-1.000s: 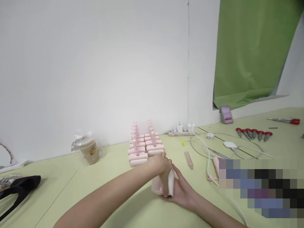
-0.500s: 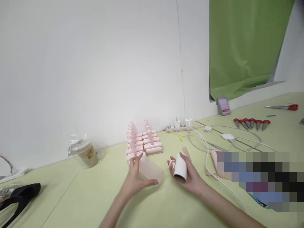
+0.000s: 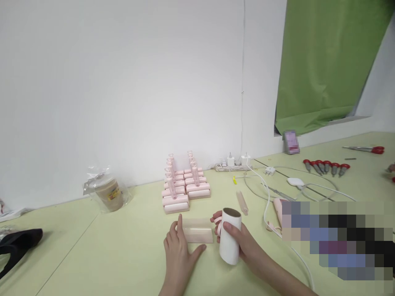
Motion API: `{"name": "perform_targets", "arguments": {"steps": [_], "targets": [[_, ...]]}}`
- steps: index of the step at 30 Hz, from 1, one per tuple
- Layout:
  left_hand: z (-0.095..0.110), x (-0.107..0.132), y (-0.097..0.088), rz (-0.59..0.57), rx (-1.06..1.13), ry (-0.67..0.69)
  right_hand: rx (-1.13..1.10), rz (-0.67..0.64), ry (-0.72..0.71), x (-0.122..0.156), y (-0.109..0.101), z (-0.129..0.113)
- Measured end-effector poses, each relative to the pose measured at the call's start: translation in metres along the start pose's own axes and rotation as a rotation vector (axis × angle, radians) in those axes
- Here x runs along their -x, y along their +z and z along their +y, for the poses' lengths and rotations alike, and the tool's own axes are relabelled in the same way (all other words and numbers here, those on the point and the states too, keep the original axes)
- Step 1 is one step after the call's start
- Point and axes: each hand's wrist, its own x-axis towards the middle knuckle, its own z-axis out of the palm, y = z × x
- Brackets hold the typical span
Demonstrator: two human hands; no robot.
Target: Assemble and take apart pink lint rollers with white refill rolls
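My right hand (image 3: 248, 242) is wrapped round a white lint-roller paper roll (image 3: 228, 246), tilted so its hollow brown core shows at the top. Between the same hand's fingertips sits a small pink ring-like part (image 3: 218, 225), partly hidden by the roll. A translucent pink roller cover (image 3: 199, 235) lies on the table at the left. My left hand (image 3: 179, 246) rests at its left end with fingers apart; the fingertips seem to touch it. Beyond the right hand lies a clear pink handle piece (image 3: 242, 202).
Several assembled pink lint rollers (image 3: 175, 202) stand in two rows near the wall. A bagged cup (image 3: 112, 195) is on the left. At right are white cables (image 3: 268, 197), a power strip (image 3: 222, 167), several red-handled screwdrivers (image 3: 320, 165) and scissors (image 3: 367, 149).
The translucent cover, earlier lifted by my left hand, now lies on the table, and that hand has lowered. My right hand has turned the paper roll, its open end now facing up.
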Motion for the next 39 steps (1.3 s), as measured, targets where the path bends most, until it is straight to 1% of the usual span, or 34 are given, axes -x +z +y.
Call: {"name": "perform_targets", "arguments": {"steps": [2,3,4,6,9,11,12,15,17,18,20,22,23,24,26,28,29,30,32,34,35,37,39], "targets": [[0.002,0.0,-0.005,0.015,0.124,-0.004,0.123,-0.021,-0.028,0.002,0.001,0.007],[0.004,0.0,-0.009,0.006,0.226,-0.01,0.176,-0.036,-0.042,0.003,0.002,0.01],[0.009,0.0,-0.014,-0.027,0.343,-0.012,0.214,-0.056,-0.046,0.004,0.003,0.014],[0.02,0.0,-0.024,-0.166,0.551,0.006,0.238,-0.098,-0.029,0.007,0.007,0.019],[0.039,-0.005,-0.035,-0.428,0.715,0.095,0.185,-0.122,0.06,0.011,0.014,0.023],[0.048,-0.008,-0.036,-0.548,0.804,0.111,0.126,-0.105,0.145,0.014,0.017,0.021],[0.05,-0.01,-0.034,-0.579,0.853,0.105,0.099,-0.082,0.187,0.015,0.017,0.02],[0.05,-0.008,-0.022,-0.589,0.964,0.101,0.051,0.018,0.28,0.016,0.017,0.016],[0.046,-0.004,-0.013,-0.574,1.043,0.082,0.031,0.025,0.282,0.017,0.015,0.017],[0.044,-0.001,-0.01,-0.562,1.079,0.064,0.023,-0.005,0.251,0.018,0.015,0.018],[0.041,0.003,-0.006,-0.51,1.104,0.05,0.007,-0.111,0.153,0.019,0.015,0.019],[0.039,0.005,-0.008,-0.436,1.084,0.071,-0.025,-0.201,0.069,0.018,0.015,0.02],[0.04,0.005,-0.011,-0.404,1.08,0.073,-0.049,-0.2,0.051,0.016,0.015,0.019],[0.04,0.005,-0.015,-0.377,1.09,0.062,-0.066,-0.151,0.043,0.014,0.015,0.018],[0.041,0.003,-0.023,-0.324,1.143,-0.005,-0.068,0.038,0.037,0.008,0.012,0.015],[0.042,0.001,-0.027,-0.306,1.204,-0.085,-0.006,0.217,0.027,0.001,0.006,0.009],[0.043,0.001,-0.026,-0.33,1.239,-0.134,0.051,0.268,0.018,-0.001,0.003,0.006],[0.043,0.002,-0.023,-0.385,1.273,-0.194,0.114,0.293,0.007,-0.003,0.0,0.003],[0.043,0.004,-0.013,-0.538,1.319,-0.322,0.252,0.301,-0.024,-0.003,-0.003,-0.002],[0.043,0.007,-0.003,-0.652,1.323,-0.405,0.372,0.249,-0.075,-0.001,-0.002,-0.005],[0.044,0.009,0.001,-0.677,1.314,-0.413,0.416,0.196,-0.096,0.001,-0.001,-0.006],[0.045,0.01,0.004,-0.675,1.307,-0.397,0.457,0.049,-0.108,0.005,0.002,-0.006],[0.045,0.01,0.002,-0.641,1.311,-0.387,0.427,-0.095,-0.099,0.008,0.003,-0.005]]}}
